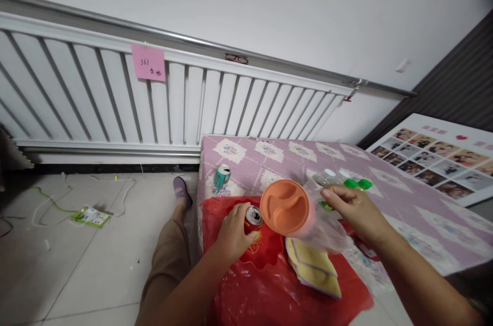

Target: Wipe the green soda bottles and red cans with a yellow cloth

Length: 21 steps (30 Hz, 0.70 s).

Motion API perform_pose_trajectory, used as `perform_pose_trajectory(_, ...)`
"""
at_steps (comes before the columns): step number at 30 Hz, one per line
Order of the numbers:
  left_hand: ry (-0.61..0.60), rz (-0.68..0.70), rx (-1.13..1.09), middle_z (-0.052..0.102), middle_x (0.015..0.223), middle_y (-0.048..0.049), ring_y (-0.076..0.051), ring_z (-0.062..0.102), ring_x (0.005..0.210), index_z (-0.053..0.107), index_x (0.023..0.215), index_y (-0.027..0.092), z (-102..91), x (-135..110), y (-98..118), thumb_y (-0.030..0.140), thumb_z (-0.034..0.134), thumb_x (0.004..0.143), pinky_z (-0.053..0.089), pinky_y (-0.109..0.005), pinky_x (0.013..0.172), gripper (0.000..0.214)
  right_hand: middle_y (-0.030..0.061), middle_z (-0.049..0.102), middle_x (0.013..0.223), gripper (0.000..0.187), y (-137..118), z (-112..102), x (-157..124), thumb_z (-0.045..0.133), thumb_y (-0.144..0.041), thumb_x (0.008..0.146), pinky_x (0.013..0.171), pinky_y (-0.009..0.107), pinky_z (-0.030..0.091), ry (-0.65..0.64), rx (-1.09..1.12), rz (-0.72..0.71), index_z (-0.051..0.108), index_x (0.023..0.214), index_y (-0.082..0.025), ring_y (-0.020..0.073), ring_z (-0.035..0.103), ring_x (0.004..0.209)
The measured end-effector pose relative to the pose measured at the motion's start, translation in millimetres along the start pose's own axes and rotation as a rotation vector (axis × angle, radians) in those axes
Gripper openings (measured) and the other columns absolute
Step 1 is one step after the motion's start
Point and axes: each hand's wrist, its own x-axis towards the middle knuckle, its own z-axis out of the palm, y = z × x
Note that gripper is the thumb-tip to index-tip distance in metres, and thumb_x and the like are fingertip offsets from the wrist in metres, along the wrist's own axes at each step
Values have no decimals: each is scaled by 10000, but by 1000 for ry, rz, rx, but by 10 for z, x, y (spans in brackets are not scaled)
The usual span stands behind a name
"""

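Note:
My left hand (233,233) is wrapped round a red drink can (253,219) that stands upright with its top opened. Right beside the can is a round orange bowl (283,213) with a curved divider inside. At the bowl's other side my right hand (354,209) is closed in a pinch on a clear, thin plastic piece (325,231), which looks like a bag. Under these lies a red plastic sheet (246,290). A folded yellow cloth (314,267) rests on the sheet, close below the bowl. Further back stands a green drink can (222,177), also opened.
Clear bottles with green caps (357,184) lie behind my right hand on the lilac patterned tablecloth (308,150). A white radiator (227,100) runs along the wall. A photo board (439,154) leans at the right. Cables and a green power strip (92,216) are on the floor.

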Motion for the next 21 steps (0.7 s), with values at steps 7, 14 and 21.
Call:
perform_pose_trajectory(7, 9, -5, -39, 554, 1371, -107, -281, 504, 1293, 471, 1340, 216, 19, -15, -17, 120, 703, 680, 385, -470, 1115, 706, -44, 467, 495, 572, 405, 11, 137, 733, -744, 588, 447, 248, 291, 235, 411, 181, 543, 557, -206, 100, 376, 457)
perform_pose_trajectory(14, 17, -2, -67, 567, 1349, -107, -278, 510, 1286, 489, 1335, 203, 28, -4, -8, 90, 700, 654, 367, -460, 1134, 722, -72, 404, 474, 600, 666, 390, 334, 674, -773, 623, 472, 249, 362, 393, 727, 146, 441, 525, -229, 94, 375, 467)
perform_pose_trajectory(21, 13, 2, -79, 571, 1334, -108, -278, 520, 1273, 485, 1335, 200, 57, -7, -48, 90, 681, 653, 377, -465, 1127, 718, -103, 371, 465, 588, 821, 842, 614, 703, -746, 597, 451, 230, 327, 564, 883, 132, 412, 552, -238, 79, 351, 448)
